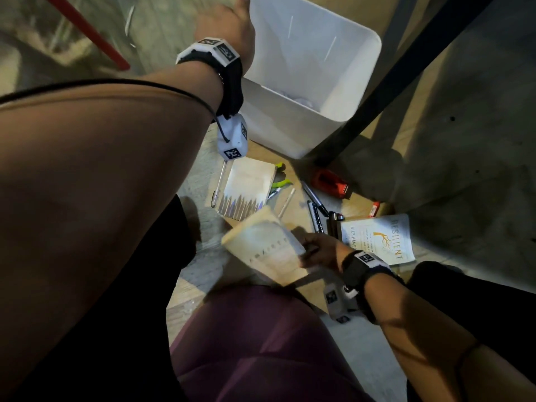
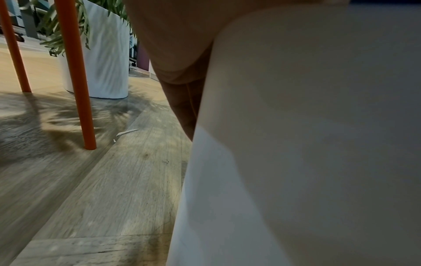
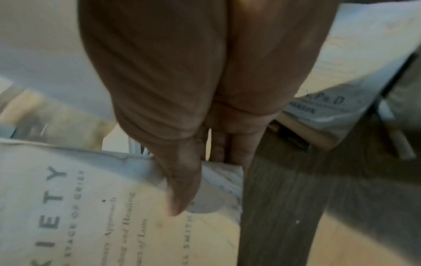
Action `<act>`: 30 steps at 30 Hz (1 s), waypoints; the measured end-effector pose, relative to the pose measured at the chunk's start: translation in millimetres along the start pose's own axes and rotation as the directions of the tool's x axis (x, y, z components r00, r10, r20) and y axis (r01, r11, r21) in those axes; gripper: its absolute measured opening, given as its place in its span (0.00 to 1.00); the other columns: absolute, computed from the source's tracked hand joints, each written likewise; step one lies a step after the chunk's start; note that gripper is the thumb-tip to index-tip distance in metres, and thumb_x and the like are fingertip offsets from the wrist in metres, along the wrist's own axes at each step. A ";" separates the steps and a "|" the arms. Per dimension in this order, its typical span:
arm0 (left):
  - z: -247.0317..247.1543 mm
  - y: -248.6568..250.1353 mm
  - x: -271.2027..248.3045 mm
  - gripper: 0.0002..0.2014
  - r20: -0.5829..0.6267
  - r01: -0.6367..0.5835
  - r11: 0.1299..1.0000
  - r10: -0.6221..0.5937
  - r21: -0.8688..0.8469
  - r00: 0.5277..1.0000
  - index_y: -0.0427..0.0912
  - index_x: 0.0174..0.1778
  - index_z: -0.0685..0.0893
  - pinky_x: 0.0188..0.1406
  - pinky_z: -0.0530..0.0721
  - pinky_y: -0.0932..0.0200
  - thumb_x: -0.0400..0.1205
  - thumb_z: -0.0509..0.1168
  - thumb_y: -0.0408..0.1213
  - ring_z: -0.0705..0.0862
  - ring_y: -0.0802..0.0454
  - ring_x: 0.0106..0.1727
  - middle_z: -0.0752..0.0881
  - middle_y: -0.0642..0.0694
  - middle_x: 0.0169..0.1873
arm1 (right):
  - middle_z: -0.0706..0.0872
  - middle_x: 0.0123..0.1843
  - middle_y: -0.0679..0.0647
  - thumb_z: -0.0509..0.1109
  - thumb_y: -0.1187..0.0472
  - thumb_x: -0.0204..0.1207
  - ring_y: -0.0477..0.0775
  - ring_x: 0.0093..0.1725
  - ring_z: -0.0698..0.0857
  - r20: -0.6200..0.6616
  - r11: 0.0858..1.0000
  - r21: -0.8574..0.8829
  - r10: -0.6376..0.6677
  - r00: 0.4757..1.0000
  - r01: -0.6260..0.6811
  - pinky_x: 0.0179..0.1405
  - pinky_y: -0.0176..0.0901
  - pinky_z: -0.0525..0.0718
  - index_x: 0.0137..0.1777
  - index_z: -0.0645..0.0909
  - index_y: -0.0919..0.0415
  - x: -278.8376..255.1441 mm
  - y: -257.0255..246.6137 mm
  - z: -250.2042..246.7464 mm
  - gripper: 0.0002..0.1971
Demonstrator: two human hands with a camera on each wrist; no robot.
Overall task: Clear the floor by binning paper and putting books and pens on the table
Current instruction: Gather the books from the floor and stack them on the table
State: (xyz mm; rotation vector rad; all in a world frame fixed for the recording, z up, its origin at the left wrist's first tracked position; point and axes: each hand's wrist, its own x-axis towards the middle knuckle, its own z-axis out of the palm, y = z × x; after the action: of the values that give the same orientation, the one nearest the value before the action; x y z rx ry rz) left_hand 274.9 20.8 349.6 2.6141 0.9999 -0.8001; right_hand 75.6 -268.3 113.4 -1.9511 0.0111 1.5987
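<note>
Wood floor [image 1: 293, 166]; right hand [image 1: 320, 249] pinching pale book [image 1: 265, 246], left hand [image 1: 224, 27] at bin [image 1: 313, 76], grip unclear.

Probably an office lounge: wood-look floor [image 2: 118, 180], orange chair legs [image 2: 75, 75], a white planter [image 2: 107, 59] (leafy plant).

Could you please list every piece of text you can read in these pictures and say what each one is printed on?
"RESILIENT", "RICK HANS…": book on the floor, partly covered.
"…KIETY", "…SMITH": book in the right hand; its start is out of frame.
Its smaller lines, about "…Healing" and "…Loss": too blurred to quote.
Third book: no legible text.
Wrist tags: coded patterns only.
</note>
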 end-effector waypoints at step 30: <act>11.9 -1.0 20.0 0.22 -0.041 -0.027 0.996 0.031 0.084 0.999 0.16 0.78 0.51 0.74 0.50 0.41 0.92 0.38 0.28 0.59 0.28 0.79 0.60 0.21 0.78 | 0.92 0.59 0.60 0.78 0.59 0.79 0.63 0.61 0.90 -0.654 0.956 0.290 0.166 0.738 0.042 0.53 0.47 0.85 0.58 0.82 0.58 77.3 -139.7 79.8 0.11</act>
State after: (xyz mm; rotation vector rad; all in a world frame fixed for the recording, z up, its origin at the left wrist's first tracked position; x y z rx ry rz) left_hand 281.8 27.8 328.5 2.7206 0.9571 -0.7993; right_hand 78.1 -90.3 99.6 -2.1905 0.5802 0.7716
